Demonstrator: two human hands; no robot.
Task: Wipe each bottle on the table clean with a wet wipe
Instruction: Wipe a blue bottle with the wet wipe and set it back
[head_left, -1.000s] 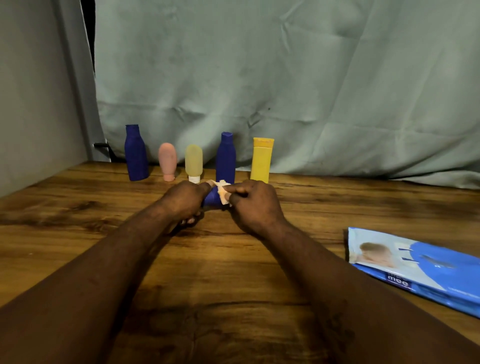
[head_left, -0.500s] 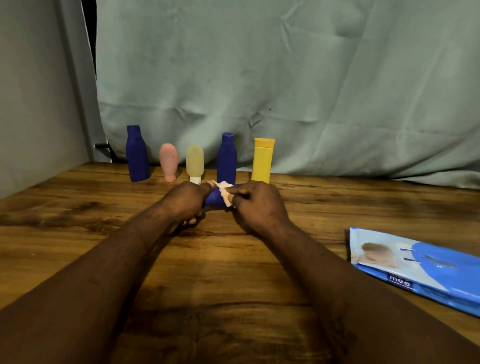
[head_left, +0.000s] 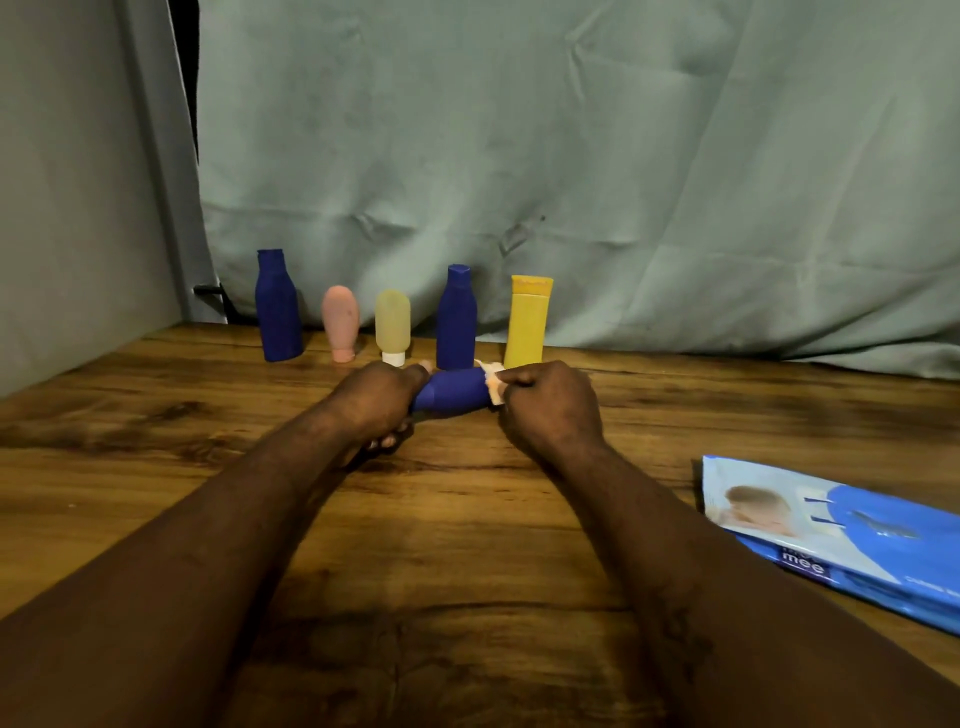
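Left hand: clenched round one end of a dark blue bottle, holding it on its side just above the worktop.
Right hand: closed on a wet wipe, pressed against the bottle's other end; only a pale crumpled corner of the wipe shows past the fingers.
Held bottle: horizontal between the two hands, in front of the standing row; its middle is bare, both ends are covered by the hands.
Doing the step well: my judgement is to keep the left grip firm and turn the bottle while the wipe runs its whole length, so the underside and the covered ends get wiped too; refold the wipe to a fresh face if it looks soiled.
Standing row: tall dark blue bottle, pink bottle, pale yellow bottle on a white cap, second dark blue bottle, yellow tube, all upright along the back of the worktop.
Contents: all the bottles are opaque or cloudy, so I cannot tell what is in them or how full they are.
Wipes pack: blue and white, lying flat, well apart to the right; whether its flap is open is unclear.
Backdrop: a grey-green cloth hangs behind the row.
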